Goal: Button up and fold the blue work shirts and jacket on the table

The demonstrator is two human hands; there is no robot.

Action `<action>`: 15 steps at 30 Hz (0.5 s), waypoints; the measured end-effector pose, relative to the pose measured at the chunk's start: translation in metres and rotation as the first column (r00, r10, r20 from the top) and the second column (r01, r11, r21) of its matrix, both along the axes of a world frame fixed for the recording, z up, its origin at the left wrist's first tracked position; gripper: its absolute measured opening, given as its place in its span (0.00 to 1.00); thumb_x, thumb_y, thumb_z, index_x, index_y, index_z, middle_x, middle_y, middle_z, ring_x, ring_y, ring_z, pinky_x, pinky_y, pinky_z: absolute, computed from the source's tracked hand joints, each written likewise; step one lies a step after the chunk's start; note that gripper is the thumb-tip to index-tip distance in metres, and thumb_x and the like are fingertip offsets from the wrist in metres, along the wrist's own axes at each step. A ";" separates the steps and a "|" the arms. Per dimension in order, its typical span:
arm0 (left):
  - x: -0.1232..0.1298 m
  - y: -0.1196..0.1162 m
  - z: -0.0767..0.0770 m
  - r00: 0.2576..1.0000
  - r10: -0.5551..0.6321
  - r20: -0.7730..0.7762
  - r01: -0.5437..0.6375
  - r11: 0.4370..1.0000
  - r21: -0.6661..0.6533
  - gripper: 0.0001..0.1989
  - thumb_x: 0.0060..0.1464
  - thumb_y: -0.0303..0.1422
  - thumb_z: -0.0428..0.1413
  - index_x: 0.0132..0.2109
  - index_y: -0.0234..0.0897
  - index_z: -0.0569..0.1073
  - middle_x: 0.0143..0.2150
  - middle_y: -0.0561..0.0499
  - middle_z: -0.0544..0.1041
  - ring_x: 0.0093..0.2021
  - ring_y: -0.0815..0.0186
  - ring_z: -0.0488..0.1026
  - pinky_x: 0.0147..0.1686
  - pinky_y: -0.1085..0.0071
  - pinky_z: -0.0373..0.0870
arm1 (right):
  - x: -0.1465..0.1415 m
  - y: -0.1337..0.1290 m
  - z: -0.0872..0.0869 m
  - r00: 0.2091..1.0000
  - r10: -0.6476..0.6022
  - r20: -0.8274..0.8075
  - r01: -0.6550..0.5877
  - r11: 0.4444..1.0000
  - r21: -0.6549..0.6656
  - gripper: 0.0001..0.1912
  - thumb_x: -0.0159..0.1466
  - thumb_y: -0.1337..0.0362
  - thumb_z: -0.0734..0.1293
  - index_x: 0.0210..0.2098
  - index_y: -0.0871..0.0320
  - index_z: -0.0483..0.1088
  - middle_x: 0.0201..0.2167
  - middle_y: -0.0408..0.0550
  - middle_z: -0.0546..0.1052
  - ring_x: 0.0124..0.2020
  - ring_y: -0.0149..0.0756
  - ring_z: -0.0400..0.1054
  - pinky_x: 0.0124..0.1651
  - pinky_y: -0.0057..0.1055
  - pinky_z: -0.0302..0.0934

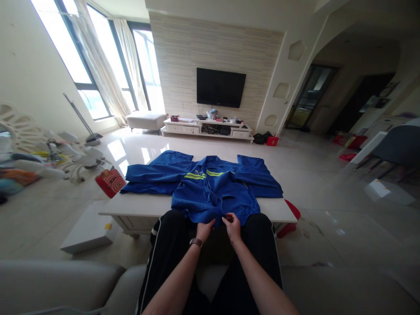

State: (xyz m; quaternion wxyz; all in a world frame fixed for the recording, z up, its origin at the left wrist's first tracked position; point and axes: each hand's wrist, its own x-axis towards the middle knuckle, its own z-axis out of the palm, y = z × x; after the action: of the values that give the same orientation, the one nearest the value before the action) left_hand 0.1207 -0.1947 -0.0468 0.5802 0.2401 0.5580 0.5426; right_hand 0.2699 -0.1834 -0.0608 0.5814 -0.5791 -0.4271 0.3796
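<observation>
A blue jacket (193,194) with yellow-green stripes across the chest lies spread on a white table (144,205), its sleeves out to both sides and its collar facing away from me. The lower hem hangs over the near edge between my knees. My left hand (205,230), below a brown wristband, pinches the hem just left of the front opening. On the other side of the opening, my right hand (232,227) has its fingers closed on the hem. More blue cloth (172,157) shows behind the sleeves.
My knees in black trousers (170,236) are against the table's near edge. A red bag (110,183) stands at its left, and a red stool (290,218) shows at its right. White boxes (88,232) sit on the floor. A television (221,87) hangs on the far wall.
</observation>
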 end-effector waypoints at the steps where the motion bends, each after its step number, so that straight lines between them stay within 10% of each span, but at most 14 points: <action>1: 0.001 -0.001 -0.001 0.999 0.002 0.033 -0.003 1.000 0.001 0.17 0.43 0.23 0.72 0.43 0.32 0.82 0.42 0.40 0.85 0.37 0.57 0.82 0.34 0.69 0.79 | 0.000 -0.001 0.002 0.999 0.016 0.049 -0.016 1.000 -0.003 0.19 0.51 0.51 0.74 0.35 0.57 0.76 0.30 0.47 0.77 0.35 0.41 0.71 0.43 0.37 0.67; 15: -0.015 -0.009 0.000 0.991 -0.082 0.110 0.074 0.994 0.077 0.19 0.41 0.26 0.73 0.43 0.30 0.83 0.43 0.40 0.84 0.36 0.59 0.82 0.34 0.68 0.81 | -0.007 -0.016 0.019 0.841 0.259 0.476 -0.339 0.937 0.089 0.10 0.65 0.63 0.64 0.36 0.56 0.78 0.37 0.51 0.79 0.42 0.43 0.74 0.50 0.37 0.66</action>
State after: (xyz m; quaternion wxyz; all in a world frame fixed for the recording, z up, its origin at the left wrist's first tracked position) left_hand 0.1060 -0.2037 -0.0469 0.6225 0.2513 0.4944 0.5521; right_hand 0.2627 -0.1997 -0.0415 0.4452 -0.5262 -0.6677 0.2811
